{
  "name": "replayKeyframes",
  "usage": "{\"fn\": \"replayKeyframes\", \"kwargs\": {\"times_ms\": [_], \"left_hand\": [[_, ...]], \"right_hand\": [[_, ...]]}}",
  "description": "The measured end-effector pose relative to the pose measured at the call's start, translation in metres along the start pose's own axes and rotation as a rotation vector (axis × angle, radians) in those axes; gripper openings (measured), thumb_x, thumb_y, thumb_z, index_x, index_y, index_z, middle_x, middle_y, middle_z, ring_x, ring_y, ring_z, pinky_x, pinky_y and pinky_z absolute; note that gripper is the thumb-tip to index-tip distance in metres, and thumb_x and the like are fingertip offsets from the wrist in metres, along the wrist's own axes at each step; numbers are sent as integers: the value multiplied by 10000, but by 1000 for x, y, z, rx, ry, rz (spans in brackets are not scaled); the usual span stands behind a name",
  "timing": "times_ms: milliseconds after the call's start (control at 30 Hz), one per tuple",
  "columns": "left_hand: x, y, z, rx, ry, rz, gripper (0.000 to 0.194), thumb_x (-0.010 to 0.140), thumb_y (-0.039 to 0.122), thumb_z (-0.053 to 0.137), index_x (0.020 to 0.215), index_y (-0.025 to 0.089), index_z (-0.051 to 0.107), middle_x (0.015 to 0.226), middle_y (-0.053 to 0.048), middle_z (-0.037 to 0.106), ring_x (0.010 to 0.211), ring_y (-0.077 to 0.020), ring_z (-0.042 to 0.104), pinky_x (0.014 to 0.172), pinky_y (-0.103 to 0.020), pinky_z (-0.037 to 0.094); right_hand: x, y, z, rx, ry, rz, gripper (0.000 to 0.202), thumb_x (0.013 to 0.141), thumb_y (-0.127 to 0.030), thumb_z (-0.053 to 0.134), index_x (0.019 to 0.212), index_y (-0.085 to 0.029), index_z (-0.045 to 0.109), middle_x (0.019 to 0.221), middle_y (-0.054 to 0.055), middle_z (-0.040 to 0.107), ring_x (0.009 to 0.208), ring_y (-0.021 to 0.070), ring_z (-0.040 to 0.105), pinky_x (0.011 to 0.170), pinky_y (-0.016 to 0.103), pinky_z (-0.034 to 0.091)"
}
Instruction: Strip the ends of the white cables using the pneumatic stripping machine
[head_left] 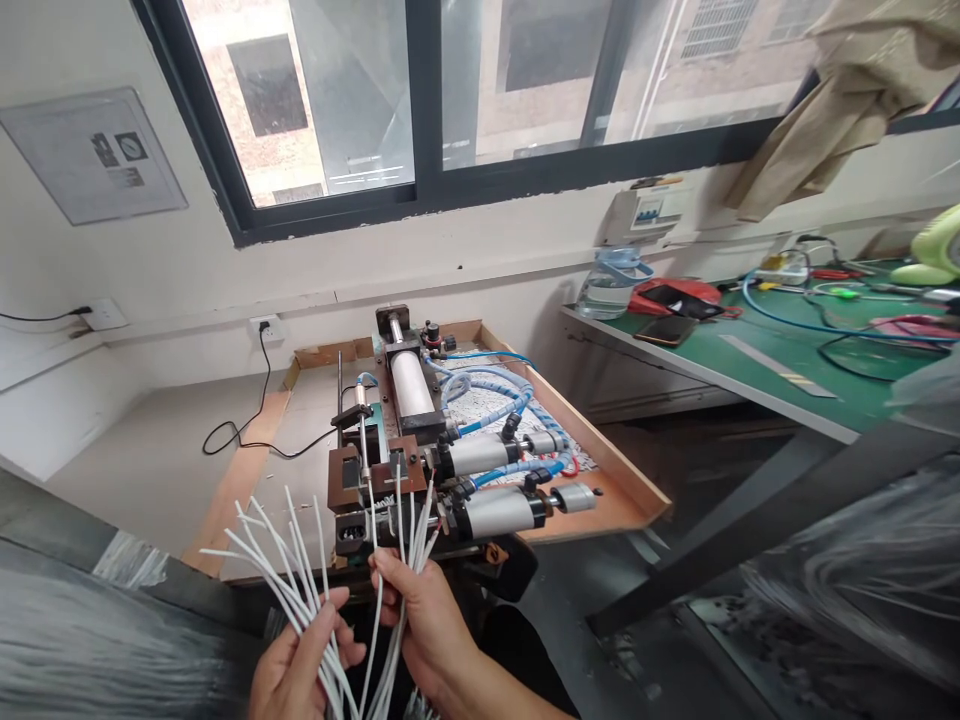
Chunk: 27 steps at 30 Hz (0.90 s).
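Note:
My left hand (307,655) is closed round a bundle of white cables (281,560) whose ends fan out up and to the left. More white cables are held in my right hand (420,620), its thumb and forefinger pinching one that runs up to the machine's front. That machine (409,385) has metal cylinders, dark blocks and blue air hoses (495,385). Several cable ends in my right hand stand just before its brown block (405,462). The lower parts of both bundles hang below my hands.
A wooden-edged tray (615,480) surrounds the machine. On the green table (757,370) at the right are a water jug (606,285), a phone (666,331), a red bag and wires. Plastic-wrapped bundles (97,640) lie at the lower left.

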<state>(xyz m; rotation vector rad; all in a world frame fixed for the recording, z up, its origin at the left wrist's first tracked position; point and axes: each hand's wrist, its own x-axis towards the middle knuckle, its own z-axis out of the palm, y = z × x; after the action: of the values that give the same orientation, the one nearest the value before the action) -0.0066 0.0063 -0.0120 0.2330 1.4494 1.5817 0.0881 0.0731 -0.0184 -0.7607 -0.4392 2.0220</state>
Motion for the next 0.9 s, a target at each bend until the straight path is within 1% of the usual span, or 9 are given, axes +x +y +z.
{"fn": "replayKeyframes", "kwargs": {"times_ms": [167,367,467,567,667,733,800,867,900], "left_hand": [[1,-2,-1,13,-30,-4,343,510,346,696,761,115,674,523,-38,585,508,-141,537,515,-240,426],[-3,1,4,33,-45,31,300,495,342,701,696,121,674,490,-33,570,467,-136,514,499,-248,413],[-6,2,5,28,-55,49,295,496,332,701,698,120,671,484,-29,566,463,-138,512,500,-254,413],[-7,2,5,20,-40,52,300,488,317,708,707,118,662,487,-25,567,458,-135,510,494,-254,412],[-8,1,6,22,-45,69,277,487,303,712,689,128,638,482,-16,563,448,-131,500,472,-251,405],[-8,0,7,30,-65,83,248,502,299,706,670,139,615,485,-12,565,446,-132,497,456,-251,399],[-7,-3,8,52,-83,88,233,519,298,698,667,146,601,495,-10,573,448,-135,500,446,-251,397],[-7,-5,9,89,-90,82,246,523,297,696,693,142,609,533,-19,598,476,-146,520,464,-258,411],[-7,-6,9,104,-95,75,255,523,297,696,704,137,615,562,-28,613,502,-156,534,488,-268,425]], "right_hand": [[2,1,-5,-1,-51,14,221,556,-270,675,616,-90,563,453,-36,423,407,32,295,393,163,179],[1,2,-5,-22,-16,18,228,527,-272,690,601,-91,572,456,-32,439,407,32,300,396,162,175],[2,0,-2,-9,-7,34,234,518,-277,692,597,-89,577,456,-31,444,400,31,297,388,163,171],[3,-1,0,17,6,51,234,501,-261,700,583,-86,569,450,-34,441,392,27,296,377,158,165],[2,-1,2,37,-9,82,253,499,-279,707,580,-86,563,438,-42,429,384,25,300,374,155,184],[-1,0,2,19,-47,105,275,534,-325,688,612,-86,577,441,-46,424,376,27,311,375,158,222],[-6,1,1,-42,-155,132,295,577,-368,653,651,-90,587,445,-38,437,364,43,339,366,174,258],[-12,4,-1,-124,-269,127,295,589,-370,648,658,-89,589,437,-27,446,369,64,366,355,187,276],[-14,5,-2,-158,-288,110,289,584,-361,656,652,-89,587,439,-19,457,380,71,379,359,191,287]]}}
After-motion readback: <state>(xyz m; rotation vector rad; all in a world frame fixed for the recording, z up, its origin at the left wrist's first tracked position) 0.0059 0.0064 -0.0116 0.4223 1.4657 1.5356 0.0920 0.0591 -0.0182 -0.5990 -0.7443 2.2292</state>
